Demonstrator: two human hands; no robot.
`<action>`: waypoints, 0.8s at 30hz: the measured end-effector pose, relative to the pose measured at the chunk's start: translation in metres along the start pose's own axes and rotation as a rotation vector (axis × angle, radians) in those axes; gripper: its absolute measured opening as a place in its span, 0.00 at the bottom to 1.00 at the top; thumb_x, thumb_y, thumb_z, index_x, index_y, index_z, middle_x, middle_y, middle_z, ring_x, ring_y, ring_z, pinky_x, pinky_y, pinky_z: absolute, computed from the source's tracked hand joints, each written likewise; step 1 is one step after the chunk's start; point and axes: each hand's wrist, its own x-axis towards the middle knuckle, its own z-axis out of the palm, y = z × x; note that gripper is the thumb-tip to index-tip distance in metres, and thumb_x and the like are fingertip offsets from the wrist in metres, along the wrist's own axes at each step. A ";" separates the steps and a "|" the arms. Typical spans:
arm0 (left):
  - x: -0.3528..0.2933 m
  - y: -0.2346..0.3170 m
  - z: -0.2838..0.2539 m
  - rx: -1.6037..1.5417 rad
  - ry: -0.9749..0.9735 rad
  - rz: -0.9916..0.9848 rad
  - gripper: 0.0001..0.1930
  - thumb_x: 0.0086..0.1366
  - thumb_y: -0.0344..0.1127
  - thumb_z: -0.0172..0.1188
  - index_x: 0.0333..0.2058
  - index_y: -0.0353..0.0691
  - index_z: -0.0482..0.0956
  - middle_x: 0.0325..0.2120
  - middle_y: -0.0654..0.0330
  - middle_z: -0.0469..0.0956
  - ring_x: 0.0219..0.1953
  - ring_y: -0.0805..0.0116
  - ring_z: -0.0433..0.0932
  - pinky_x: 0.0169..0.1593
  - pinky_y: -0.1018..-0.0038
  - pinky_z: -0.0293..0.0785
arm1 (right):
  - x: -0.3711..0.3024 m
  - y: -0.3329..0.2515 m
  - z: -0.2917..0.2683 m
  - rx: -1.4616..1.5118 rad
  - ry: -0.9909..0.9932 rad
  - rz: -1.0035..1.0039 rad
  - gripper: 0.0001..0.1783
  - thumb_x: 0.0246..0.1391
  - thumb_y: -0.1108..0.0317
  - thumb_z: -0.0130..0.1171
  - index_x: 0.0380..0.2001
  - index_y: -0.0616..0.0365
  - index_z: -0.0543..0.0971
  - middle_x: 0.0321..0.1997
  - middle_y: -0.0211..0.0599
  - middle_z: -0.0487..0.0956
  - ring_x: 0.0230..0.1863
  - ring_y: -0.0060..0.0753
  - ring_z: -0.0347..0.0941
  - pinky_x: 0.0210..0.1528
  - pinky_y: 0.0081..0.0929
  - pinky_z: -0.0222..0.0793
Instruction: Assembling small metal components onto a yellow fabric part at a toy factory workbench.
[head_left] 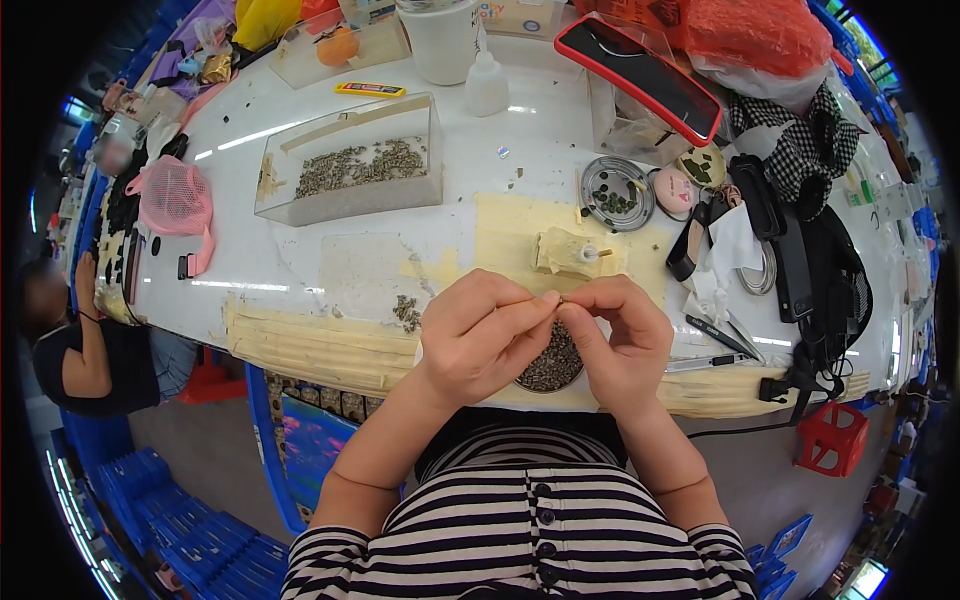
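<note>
Two hands meet just above the front of the worktop (235, 255), the left hand (470, 340) and the right hand (628, 345) each closed to a narrow pinch, thumb against forefinger, with the tips nearly touching. A tiny piece (560, 299) is pinched at that meeting point, too small to identify. Directly under it, between the palms, sits a round dish (553, 389) filled with small grey pieces (550, 360), partly hidden by the fingers. Just beyond the fingertips stands a tape-wrapped block (566, 251) with a short rod poking out, resting on a yellowish sheet (503, 218). A loose little heap (406, 313) of similar pieces lies near the left hand, on its outer side. The dish is close to the front edge, where a layered tape strip (310, 347) runs along the rim and the striped shirt (520, 500) comes up near it. The widest room for moving is to the left, a stretch of white surface reaching to the clear bin (350, 207) farther back. The right side is tighter: a craft knife (708, 362) lies near the right wrist, tweezers (712, 331) beside it, and beyond them a black bag (852, 285) and a round tin (648, 207).
</note>
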 end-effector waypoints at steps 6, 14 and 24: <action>-0.002 0.000 -0.001 -0.014 0.021 -0.157 0.11 0.45 0.20 0.71 0.30 0.36 0.83 0.24 0.58 0.78 0.24 0.65 0.77 0.26 0.75 0.72 | 0.005 -0.006 0.010 -0.359 0.034 -0.362 0.16 0.45 0.82 0.69 0.41 0.64 0.84 0.34 0.42 0.83 0.30 0.32 0.80 0.31 0.23 0.75; -0.003 0.001 -0.002 -0.040 -0.007 -0.229 0.10 0.48 0.18 0.69 0.31 0.33 0.84 0.25 0.58 0.78 0.25 0.69 0.77 0.29 0.78 0.72 | 0.002 -0.004 0.013 -0.391 0.066 -0.317 0.15 0.47 0.81 0.69 0.41 0.63 0.85 0.35 0.44 0.83 0.32 0.32 0.81 0.33 0.23 0.76; 0.002 0.001 -0.003 -0.015 -0.009 0.049 0.14 0.44 0.19 0.71 0.33 0.35 0.85 0.25 0.61 0.78 0.24 0.67 0.76 0.25 0.75 0.70 | 0.000 -0.005 -0.003 0.448 -0.089 0.390 0.10 0.61 0.77 0.60 0.45 0.68 0.83 0.37 0.36 0.84 0.38 0.22 0.79 0.42 0.18 0.75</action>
